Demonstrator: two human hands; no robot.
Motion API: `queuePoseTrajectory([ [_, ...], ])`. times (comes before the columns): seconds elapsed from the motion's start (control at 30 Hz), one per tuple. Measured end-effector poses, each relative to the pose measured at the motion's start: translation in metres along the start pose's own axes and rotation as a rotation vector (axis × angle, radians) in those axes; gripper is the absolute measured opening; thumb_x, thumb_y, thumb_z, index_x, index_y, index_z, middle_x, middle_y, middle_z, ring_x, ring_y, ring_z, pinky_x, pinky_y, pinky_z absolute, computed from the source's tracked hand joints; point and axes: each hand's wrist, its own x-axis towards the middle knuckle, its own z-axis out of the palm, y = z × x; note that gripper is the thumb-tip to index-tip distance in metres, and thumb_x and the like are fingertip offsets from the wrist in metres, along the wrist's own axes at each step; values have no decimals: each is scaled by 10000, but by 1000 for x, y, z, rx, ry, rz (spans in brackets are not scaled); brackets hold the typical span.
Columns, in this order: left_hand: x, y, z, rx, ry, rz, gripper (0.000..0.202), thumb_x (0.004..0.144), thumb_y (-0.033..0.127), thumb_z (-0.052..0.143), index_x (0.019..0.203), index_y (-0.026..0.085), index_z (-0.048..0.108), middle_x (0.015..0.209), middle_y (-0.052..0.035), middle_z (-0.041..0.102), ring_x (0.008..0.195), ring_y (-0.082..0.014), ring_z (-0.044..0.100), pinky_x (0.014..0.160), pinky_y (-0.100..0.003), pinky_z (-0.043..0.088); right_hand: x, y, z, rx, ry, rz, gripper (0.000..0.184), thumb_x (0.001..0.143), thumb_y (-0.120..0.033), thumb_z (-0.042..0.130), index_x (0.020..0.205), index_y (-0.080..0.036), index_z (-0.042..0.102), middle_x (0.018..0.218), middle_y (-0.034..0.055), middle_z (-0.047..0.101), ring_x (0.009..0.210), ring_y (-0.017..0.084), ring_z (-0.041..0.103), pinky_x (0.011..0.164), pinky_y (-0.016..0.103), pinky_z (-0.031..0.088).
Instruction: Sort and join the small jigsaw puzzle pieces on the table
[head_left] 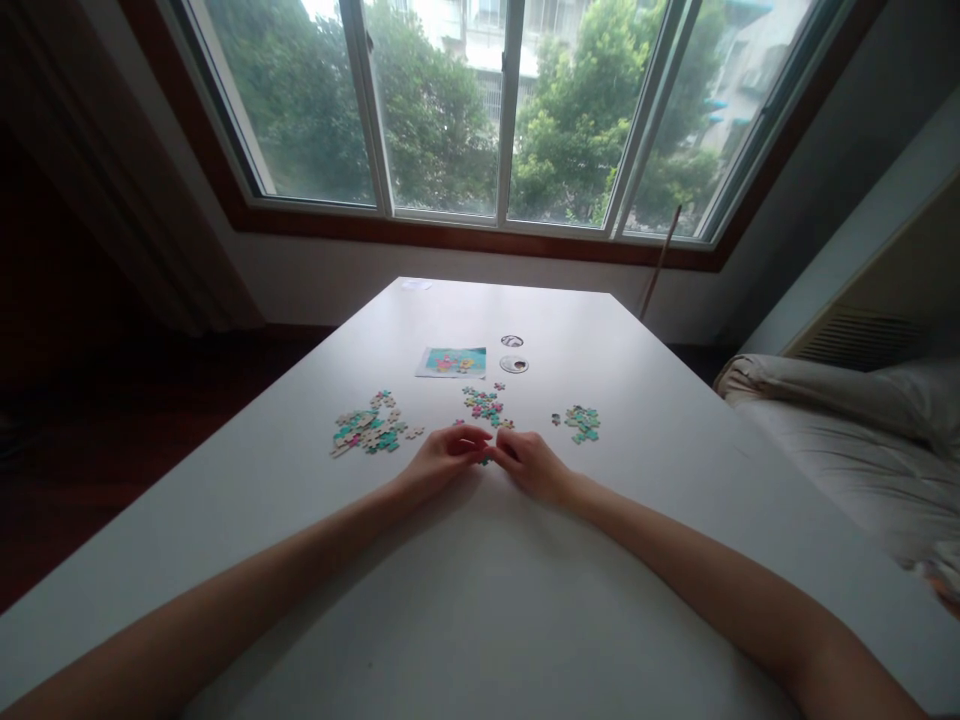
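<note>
My left hand and my right hand meet low over the middle of the white table. Fingers of both are bent inward, closed on small green jigsaw pieces that show between the thumbs; the fingers hide most of these. Just beyond the hands lies a group of pink, green and yellow jigsaw pieces. A larger heap of jigsaw pieces, many with the pale back up, spreads to the left of my left hand. Off to the right of my right hand is a smaller green pile.
A picture card lies past the pieces, with two round discs right of it. The white table narrows toward the window. A covered seat stands on the right, and a thin stick leans by the wall.
</note>
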Motion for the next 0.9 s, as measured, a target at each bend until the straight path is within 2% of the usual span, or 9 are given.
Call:
queuePoseTrajectory([
  [0.13, -2, 0, 3, 6, 11, 10, 382, 669, 389, 785, 947, 149, 680, 890, -47, 733, 820, -169, 694, 785, -284, 548, 0, -1, 0, -2, -19, 52, 247, 922, -291, 540, 711, -194, 456, 601, -50, 490, 540, 87, 417, 543, 211, 296],
  [0.33, -4, 0, 7, 125, 68, 83, 281, 729, 322, 705, 952, 154, 673, 895, -39, 724, 826, -157, 688, 814, -291, 549, -1, -2, -2, -41, -86, 11, 194, 960, -253, 466, 776, -195, 490, 696, 4, 587, 615, 120, 499, 607, 229, 342],
  [0.43, -4, 0, 7, 180, 67, 119, 288, 738, 334, 687, 959, 150, 672, 889, -41, 710, 796, -145, 668, 771, -277, 549, 0, 1, -1, -7, -78, 26, 184, 962, -262, 457, 796, -196, 501, 717, 12, 603, 643, 131, 527, 624, 235, 359],
  [0.6, -4, 2, 7, 319, -11, 93, 367, 698, 322, 717, 1018, 148, 673, 803, -10, 673, 685, -113, 593, 652, -228, 502, 3, 7, -1, 88, -42, 51, 189, 960, -279, 434, 801, -198, 493, 710, -5, 577, 657, 126, 516, 652, 242, 369],
  [0.77, -6, 3, 7, 466, 1, 130, 280, 789, 384, 646, 936, 154, 709, 701, 14, 634, 600, -88, 492, 594, -202, 413, 4, 7, -3, 115, -53, 53, 198, 945, -287, 425, 767, -208, 460, 665, -29, 511, 628, 120, 467, 629, 241, 349],
  [0.9, -7, 3, 8, 532, -30, 165, 272, 834, 361, 592, 974, 163, 716, 675, 28, 625, 588, -87, 466, 595, -198, 382, 3, 7, -3, 106, -56, 48, 211, 945, -291, 420, 749, -213, 427, 664, -29, 492, 626, 118, 457, 618, 238, 336],
])
